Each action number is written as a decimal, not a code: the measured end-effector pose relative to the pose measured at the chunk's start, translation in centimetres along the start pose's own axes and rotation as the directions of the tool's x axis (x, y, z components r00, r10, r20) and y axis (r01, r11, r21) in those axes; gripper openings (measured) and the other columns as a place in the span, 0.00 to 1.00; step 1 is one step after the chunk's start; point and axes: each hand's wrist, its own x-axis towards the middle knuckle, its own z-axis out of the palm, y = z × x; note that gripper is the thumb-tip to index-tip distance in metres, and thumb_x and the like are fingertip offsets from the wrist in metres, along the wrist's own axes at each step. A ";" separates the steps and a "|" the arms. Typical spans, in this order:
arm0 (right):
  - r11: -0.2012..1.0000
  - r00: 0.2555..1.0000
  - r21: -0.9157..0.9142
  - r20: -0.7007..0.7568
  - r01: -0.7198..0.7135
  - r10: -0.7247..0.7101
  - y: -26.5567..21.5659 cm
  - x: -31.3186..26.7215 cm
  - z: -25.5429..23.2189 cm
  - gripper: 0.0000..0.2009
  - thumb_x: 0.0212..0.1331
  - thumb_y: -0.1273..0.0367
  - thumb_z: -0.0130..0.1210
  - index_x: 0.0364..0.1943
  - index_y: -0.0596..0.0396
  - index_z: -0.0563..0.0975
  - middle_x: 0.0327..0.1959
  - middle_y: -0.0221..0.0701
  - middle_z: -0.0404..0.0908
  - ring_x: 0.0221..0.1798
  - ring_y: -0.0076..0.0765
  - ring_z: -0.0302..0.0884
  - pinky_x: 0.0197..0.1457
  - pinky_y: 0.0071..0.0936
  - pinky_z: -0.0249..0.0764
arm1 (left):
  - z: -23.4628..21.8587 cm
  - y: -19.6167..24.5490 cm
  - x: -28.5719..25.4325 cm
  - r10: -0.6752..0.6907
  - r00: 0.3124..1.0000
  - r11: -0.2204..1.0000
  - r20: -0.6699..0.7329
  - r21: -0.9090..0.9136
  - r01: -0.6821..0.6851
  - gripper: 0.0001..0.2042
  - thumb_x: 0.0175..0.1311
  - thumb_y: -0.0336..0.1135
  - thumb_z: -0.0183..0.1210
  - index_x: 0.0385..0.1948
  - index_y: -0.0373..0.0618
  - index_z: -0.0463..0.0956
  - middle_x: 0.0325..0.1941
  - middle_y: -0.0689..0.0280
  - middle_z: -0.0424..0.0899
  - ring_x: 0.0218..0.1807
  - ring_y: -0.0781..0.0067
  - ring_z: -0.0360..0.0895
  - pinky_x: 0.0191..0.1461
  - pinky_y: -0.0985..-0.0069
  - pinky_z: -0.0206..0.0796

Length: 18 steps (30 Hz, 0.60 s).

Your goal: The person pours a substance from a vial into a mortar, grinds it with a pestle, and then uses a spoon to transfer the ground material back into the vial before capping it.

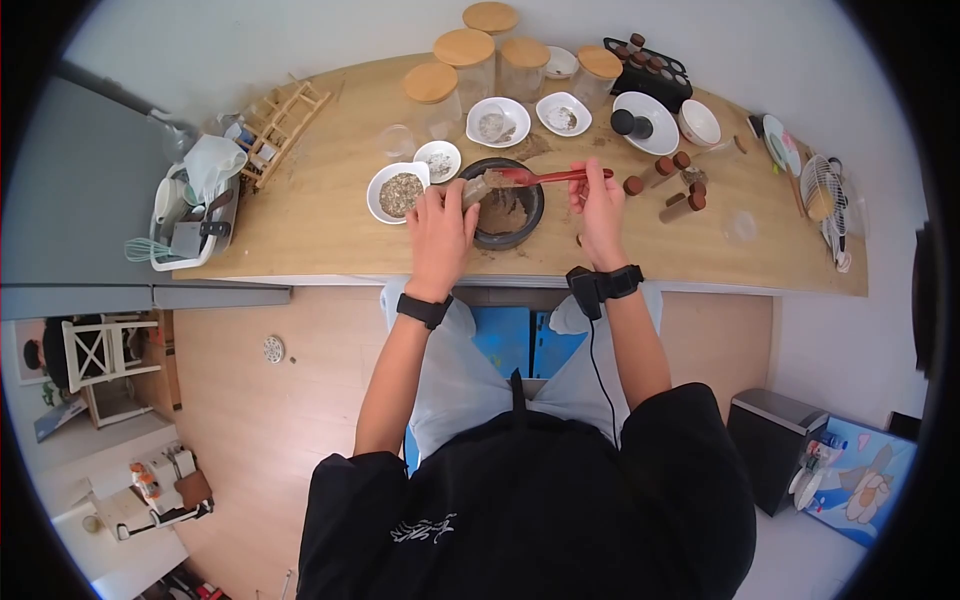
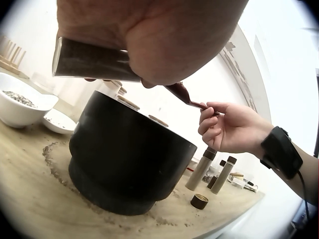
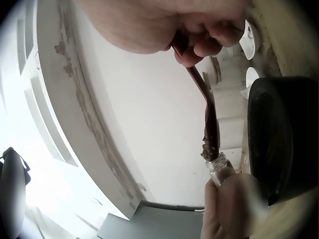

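My left hand (image 1: 440, 240) grips a small glass bottle (image 2: 92, 60) filled with brown powder, tilted above the left rim of a black mortar (image 2: 127, 154). In my right hand (image 1: 600, 225) is a red spoon (image 1: 560, 177), held by its handle. Its bowl carries clumpy powder (image 3: 205, 147) and, in the right wrist view, meets the bottle's threaded glass mouth (image 3: 217, 162). Brown powder (image 1: 503, 214) lies inside the mortar. A loose brown cap (image 2: 199, 201) rests on the table beside the mortar.
A white bowl of coarse grains (image 1: 400, 193) and a small white dish (image 1: 438, 160) stand left of the mortar. Wooden-lidded jars (image 1: 465, 50) line the back. Capped glass bottles (image 1: 683, 205) are at the right, near a white bowl (image 1: 655, 110). Spilled powder (image 2: 50, 154) rings the mortar.
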 end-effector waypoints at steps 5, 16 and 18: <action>0.990 0.978 -0.119 0.205 0.072 -0.046 -3.2 2.6 -0.5 0.17 0.79 0.54 0.49 0.45 0.53 0.81 0.29 0.21 0.78 0.28 0.13 0.69 0.30 0.15 0.61 | 0.0 0.6 0.3 -0.034 0.999 0.999 0.007 -0.038 0.035 0.19 0.71 0.40 0.61 0.60 0.47 0.74 0.46 0.59 0.76 0.52 0.55 0.72 0.55 0.57 0.61; 0.881 0.808 -0.307 0.576 0.359 -0.129 -11.5 6.2 1.6 0.16 0.80 0.58 0.48 0.45 0.55 0.80 0.30 0.21 0.78 0.32 0.13 0.70 0.36 0.14 0.66 | 0.8 2.8 1.9 -0.074 0.997 0.986 0.018 -0.148 0.076 0.19 0.73 0.41 0.58 0.61 0.46 0.73 0.48 0.57 0.77 0.53 0.52 0.73 0.53 0.55 0.62; 0.836 0.781 -0.363 0.614 0.412 -0.117 -12.0 6.5 1.6 0.14 0.81 0.58 0.46 0.46 0.51 0.79 0.31 0.18 0.77 0.33 0.10 0.70 0.35 0.12 0.65 | 0.9 3.1 2.1 -0.090 0.996 0.977 0.023 -0.190 0.092 0.19 0.74 0.42 0.58 0.61 0.46 0.72 0.48 0.57 0.77 0.54 0.52 0.73 0.53 0.54 0.61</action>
